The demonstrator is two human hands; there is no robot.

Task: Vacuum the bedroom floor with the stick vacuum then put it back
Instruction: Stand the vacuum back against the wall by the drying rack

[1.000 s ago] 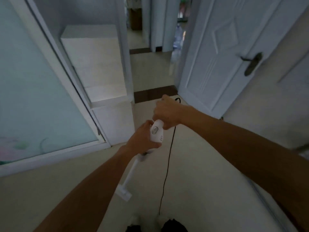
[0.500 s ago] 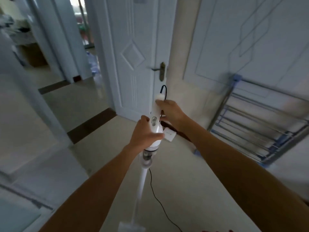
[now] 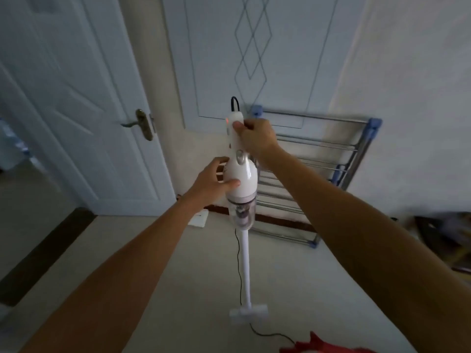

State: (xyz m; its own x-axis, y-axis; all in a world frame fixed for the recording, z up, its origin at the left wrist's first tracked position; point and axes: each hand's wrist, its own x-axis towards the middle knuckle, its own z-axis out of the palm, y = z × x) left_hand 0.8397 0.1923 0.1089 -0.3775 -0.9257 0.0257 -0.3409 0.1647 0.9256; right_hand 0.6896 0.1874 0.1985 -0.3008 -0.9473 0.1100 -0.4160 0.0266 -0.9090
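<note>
Beige floor (image 3: 178,289) below; both hands, left (image 3: 211,182) and right (image 3: 257,138), grasp the upright stick vacuum (image 3: 240,184)

The stick vacuum (image 3: 240,179) stands upright at the centre, its floor head (image 3: 249,311) resting on the floor (image 3: 178,289). The left hand (image 3: 212,180) wraps the vacuum's body from the left; the right hand (image 3: 256,138) grips the handle above it, from the right. A power cord (image 3: 239,271) hangs left of the tube and trails on the floor in front of the floor head. Behind the vacuum a drying rack (image 3: 321,159) leans on the wall. A door (image 3: 76,98) with its handle (image 3: 142,124) stands open at left.
</note>
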